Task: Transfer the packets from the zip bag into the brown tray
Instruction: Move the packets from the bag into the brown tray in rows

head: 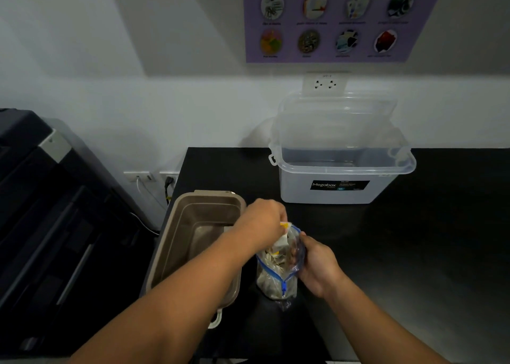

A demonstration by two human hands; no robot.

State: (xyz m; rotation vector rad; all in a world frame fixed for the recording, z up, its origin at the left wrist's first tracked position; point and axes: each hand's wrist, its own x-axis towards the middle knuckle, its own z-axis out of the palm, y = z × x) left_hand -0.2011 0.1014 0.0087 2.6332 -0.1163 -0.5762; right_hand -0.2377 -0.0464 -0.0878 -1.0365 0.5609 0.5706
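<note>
While my right hand (317, 264) grips the zip bag (278, 278) upright toward the counter's (386, 253) front-left corner, propping its mouth open, my left hand (265, 217) pinches one packet (284, 227) at that mouth. The brown tray (182, 225) sits just beside, along the left edge, which I judge shortens the carry.

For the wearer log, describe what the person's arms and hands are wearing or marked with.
The left hand and right hand are bare: no gloves, rings or wristbands show. Both forearms are uncovered down to the frame's edge, with no sleeve, watch or marking in view.
</note>
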